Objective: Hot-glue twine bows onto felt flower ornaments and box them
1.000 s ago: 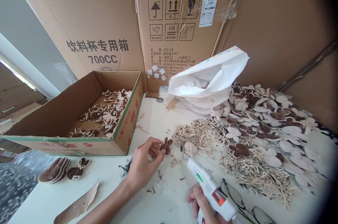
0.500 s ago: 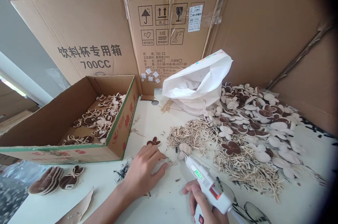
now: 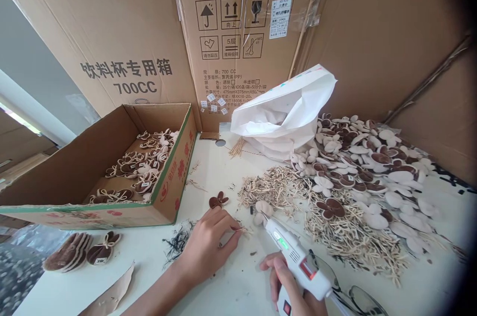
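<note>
My right hand (image 3: 288,283) grips a white hot glue gun (image 3: 294,251), which shows a green light. Its nozzle points at a pale, fuzzy rounded cutout (image 3: 262,211) on the table. My left hand (image 3: 214,236) rests on the table, thumb and index finger brought together. Beige strands show right at those fingertips; whether they are held I cannot make out. Just beyond its knuckles lies a brown plush shape (image 3: 218,200) with rounded lobes. A heap of short beige cords (image 3: 354,236) spreads beyond the glue gun, a brown flower-like piece (image 3: 330,208) on top.
An open cardboard box (image 3: 164,201) on the left holds several plush pieces with cord bows. Plush cutouts (image 3: 372,157) pile up at the right, beside a white bag (image 3: 283,127). Glasses (image 3: 357,301) lie by the glue gun. Stacked brown pieces (image 3: 69,252) sit front left.
My left thumb and index finger have closed toward each other, with the hand slightly further right. The glue gun stays by the pale cutout. The whole view has shifted a little.
</note>
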Motion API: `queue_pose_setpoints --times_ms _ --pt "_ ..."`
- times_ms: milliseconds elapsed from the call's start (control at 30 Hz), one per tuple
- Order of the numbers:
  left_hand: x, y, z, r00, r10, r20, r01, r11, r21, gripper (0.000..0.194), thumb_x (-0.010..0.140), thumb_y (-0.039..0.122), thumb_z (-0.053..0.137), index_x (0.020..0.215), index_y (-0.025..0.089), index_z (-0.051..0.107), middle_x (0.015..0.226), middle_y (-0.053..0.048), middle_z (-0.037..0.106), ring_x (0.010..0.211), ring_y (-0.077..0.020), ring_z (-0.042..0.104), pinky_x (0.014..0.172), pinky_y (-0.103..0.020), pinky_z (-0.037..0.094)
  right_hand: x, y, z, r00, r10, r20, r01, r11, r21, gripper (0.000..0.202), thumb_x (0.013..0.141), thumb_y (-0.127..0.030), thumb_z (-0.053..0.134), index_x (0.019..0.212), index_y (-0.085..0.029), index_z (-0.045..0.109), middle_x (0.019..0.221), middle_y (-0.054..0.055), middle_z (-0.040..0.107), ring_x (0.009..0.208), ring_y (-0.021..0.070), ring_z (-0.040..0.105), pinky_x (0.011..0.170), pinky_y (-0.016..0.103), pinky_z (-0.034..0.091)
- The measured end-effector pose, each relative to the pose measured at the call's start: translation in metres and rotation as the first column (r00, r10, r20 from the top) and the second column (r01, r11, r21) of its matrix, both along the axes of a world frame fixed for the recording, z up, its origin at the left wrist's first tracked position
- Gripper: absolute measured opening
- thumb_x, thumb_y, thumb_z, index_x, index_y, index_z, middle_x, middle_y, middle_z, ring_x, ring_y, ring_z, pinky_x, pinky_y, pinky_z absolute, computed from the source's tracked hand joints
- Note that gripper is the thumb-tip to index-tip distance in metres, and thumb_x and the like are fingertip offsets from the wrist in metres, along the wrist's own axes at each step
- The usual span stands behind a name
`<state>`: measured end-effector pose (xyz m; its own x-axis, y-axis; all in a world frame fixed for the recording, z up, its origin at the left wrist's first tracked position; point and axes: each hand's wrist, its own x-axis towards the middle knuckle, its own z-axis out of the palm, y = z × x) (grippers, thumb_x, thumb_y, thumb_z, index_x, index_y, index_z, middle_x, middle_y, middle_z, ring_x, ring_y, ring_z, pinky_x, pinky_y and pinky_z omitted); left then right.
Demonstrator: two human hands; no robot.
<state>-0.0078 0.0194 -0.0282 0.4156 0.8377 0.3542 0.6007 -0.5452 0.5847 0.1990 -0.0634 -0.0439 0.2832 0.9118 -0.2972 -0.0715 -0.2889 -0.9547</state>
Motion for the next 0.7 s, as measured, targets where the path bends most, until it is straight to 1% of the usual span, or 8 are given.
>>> queue_pose_setpoints --times_ms 100,200,367,467,567,700 --pt "-0.001 -0.002 0.005 0.996 0.019 0.091 -0.011 0.996 -0.088 0.011 0.106 0.022 0.063 0.102 0.022 0.072 0.091 -0.005 0.075 0.080 -0.0206 0.066 0.072 -0.032 0.051 -0.001 0.000 0.001 1.000 -0.024 0.015 0.024 1.000 -0.005 0.063 0.090 -0.083 0.066 0.079 -0.022 0.076 0.051 -0.002 0.053 0.047 0.0154 0.041 0.048 0.029 0.028" --pt "-0.001 -0.004 0.007 0.985 0.016 0.174 0.007 0.991 -0.130 0.012 0.106 0.024 0.064 0.101 0.023 0.074 0.090 -0.005 0.076 0.080 -0.0203 0.066 0.073 -0.031 0.051 -0.002 0.001 0.000 1.000 -0.029 0.010 0.029 1.000 -0.008 0.062 0.090 -0.082 0.066 0.080 -0.022 0.074 0.051 -0.003 0.053 0.048 0.0164 0.044 0.050 0.030 0.031" --pt "0.003 -0.008 0.009 0.960 -0.086 0.265 0.112 0.990 -0.088 0.010 0.103 0.017 0.067 0.100 0.023 0.075 0.091 -0.006 0.077 0.082 -0.0200 0.068 0.074 -0.030 0.053 -0.002 0.003 0.001 1.000 -0.017 -0.001 0.017 1.000 -0.022 0.061 0.089 -0.082 0.068 0.081 -0.022 0.073 0.051 -0.004 0.051 0.047 0.0151 0.040 0.051 0.030 0.029" --pt "0.008 -0.012 0.010 0.946 -0.119 0.300 0.150 0.985 -0.081 0.007 0.103 0.019 0.072 0.100 0.022 0.077 0.085 -0.006 0.076 0.078 -0.0197 0.069 0.070 -0.030 0.054 -0.003 0.004 0.005 0.999 -0.032 -0.021 0.031 0.999 -0.029 0.061 0.083 -0.083 0.074 0.083 -0.022 0.075 0.052 -0.005 0.050 0.046 0.0124 0.032 0.050 0.029 0.024" --pt "0.010 -0.017 0.012 0.924 -0.154 0.349 0.200 0.975 -0.098 0.006 0.104 0.024 0.074 0.101 0.024 0.079 0.081 -0.005 0.076 0.074 -0.0204 0.070 0.067 -0.031 0.055 -0.006 0.005 0.010 0.998 -0.059 -0.029 0.058 0.998 -0.029 0.059 0.080 -0.080 0.079 0.087 -0.021 0.078 0.050 -0.005 0.050 0.045 0.0126 0.032 0.049 0.029 0.026" --pt "0.009 -0.021 0.011 0.909 -0.188 0.373 0.242 0.965 -0.101 0.007 0.105 0.022 0.074 0.102 0.028 0.078 0.088 -0.003 0.082 0.074 -0.0207 0.069 0.068 -0.034 0.055 -0.010 0.006 0.018 0.993 -0.096 -0.073 0.095 0.995 -0.027 0.061 0.076 -0.081 0.082 0.087 -0.021 0.080 0.049 -0.006 0.047 0.044 0.0115 0.030 0.048 0.029 0.025"
